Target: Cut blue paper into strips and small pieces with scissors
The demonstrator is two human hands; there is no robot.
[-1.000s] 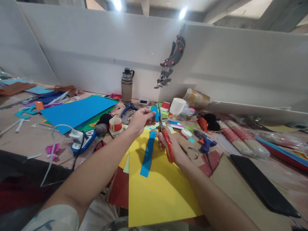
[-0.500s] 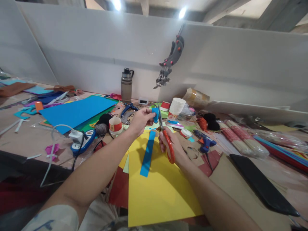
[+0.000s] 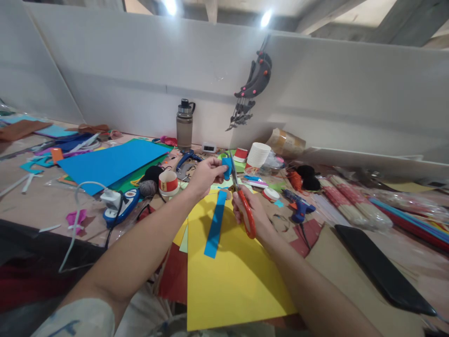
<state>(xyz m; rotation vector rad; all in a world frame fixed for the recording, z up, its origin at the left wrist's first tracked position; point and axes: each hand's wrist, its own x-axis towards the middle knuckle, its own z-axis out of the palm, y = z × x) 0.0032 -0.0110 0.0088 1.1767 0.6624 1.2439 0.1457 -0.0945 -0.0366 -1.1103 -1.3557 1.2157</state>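
Between the fingers of my left hand (image 3: pixel 211 174) is a small piece of blue paper (image 3: pixel 227 167), held up above the table. My right hand (image 3: pixel 251 210) grips orange-handled scissors (image 3: pixel 248 216), and their blades point up and away beside the right edge of that piece. Whether the blades bite into the paper is hard to make out. Below both hands, a blue paper strip (image 3: pixel 215 227) lies on a large yellow sheet (image 3: pixel 242 281).
A red-and-white paper cup (image 3: pixel 168 182) stands left of my hands, with a bottle (image 3: pixel 184 125) behind. A blue glue gun (image 3: pixel 299 206) and black phone-like slab (image 3: pixel 384 267) lie to the right. Large blue sheets (image 3: pixel 112 161) cover the left side. A dark ornament (image 3: pixel 257 79) hangs ahead.
My hands, the blue piece and the scissors stay nearly in place, with only a slight shift. The hanging ornament has swung a little to the right.
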